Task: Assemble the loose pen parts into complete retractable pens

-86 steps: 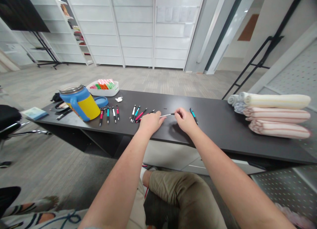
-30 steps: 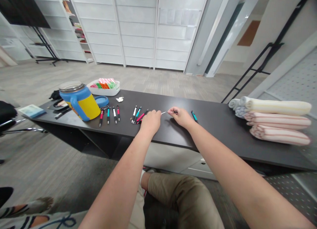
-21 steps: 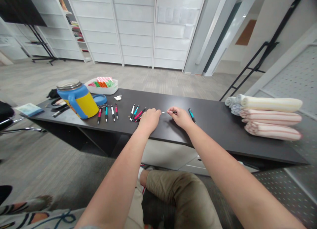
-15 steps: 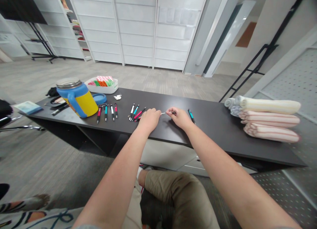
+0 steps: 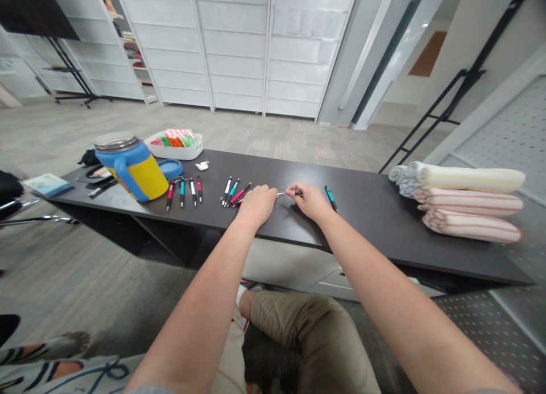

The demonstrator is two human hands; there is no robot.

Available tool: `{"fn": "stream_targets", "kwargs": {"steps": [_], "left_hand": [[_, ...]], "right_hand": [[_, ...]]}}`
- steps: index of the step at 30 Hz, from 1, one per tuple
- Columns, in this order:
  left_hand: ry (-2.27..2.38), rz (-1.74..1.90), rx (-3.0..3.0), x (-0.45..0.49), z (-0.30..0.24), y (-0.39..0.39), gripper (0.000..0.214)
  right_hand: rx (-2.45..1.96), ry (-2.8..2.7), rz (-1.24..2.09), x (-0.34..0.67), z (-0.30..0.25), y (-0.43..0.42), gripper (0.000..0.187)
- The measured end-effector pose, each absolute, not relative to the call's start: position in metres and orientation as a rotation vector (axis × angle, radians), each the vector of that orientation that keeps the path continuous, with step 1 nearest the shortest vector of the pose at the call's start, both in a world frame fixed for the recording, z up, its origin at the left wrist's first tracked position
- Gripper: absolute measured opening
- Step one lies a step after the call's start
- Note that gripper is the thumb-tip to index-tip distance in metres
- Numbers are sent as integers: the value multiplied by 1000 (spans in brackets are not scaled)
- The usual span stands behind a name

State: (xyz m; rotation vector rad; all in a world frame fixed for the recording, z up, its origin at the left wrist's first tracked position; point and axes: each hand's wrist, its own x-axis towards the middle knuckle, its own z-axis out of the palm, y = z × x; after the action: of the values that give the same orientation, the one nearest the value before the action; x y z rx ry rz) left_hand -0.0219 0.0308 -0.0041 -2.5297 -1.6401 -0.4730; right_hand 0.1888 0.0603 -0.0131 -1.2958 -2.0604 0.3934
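Observation:
Over the dark tabletop (image 5: 273,168), my left hand (image 5: 259,205) and my right hand (image 5: 307,200) are close together, both closed. A thin pale rod (image 5: 281,193), which looks like a pen refill, bridges the small gap between their fingertips. A short dark pen part (image 5: 299,193) pokes out of my right fingers; the rest of what each hand holds is hidden. Just left of my left hand lies a group of pens in white, teal (image 5: 234,187) and pink (image 5: 240,195). One teal and black pen (image 5: 331,198) rests right of my right hand.
Several pens (image 5: 182,193) lie in a row farther left, beside a blue and yellow mug (image 5: 135,169) and a blue lid (image 5: 171,168). Behind stands a white basket (image 5: 187,151) of colourful packets. A crumpled white piece (image 5: 202,165) lies nearby. Rolled striped towels (image 5: 469,202) are stacked at the right.
Both hands keep nearly the same place and grip, with the pale rod still between them. The view has shifted very slightly.

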Motion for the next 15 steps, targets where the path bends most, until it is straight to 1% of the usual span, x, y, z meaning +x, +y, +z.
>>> {"fn": "stream_targets", "kwargs": {"steps": [10, 15], "left_hand": [[-1523, -416, -2587, -18, -8, 35, 33], [-1517, -490, -2654, -18, -9, 36, 31]], "right_hand": [[-1200, -2185, 369, 185, -15, 60, 21], [-1195, -2190, 390, 183, -12, 57, 23]]}}
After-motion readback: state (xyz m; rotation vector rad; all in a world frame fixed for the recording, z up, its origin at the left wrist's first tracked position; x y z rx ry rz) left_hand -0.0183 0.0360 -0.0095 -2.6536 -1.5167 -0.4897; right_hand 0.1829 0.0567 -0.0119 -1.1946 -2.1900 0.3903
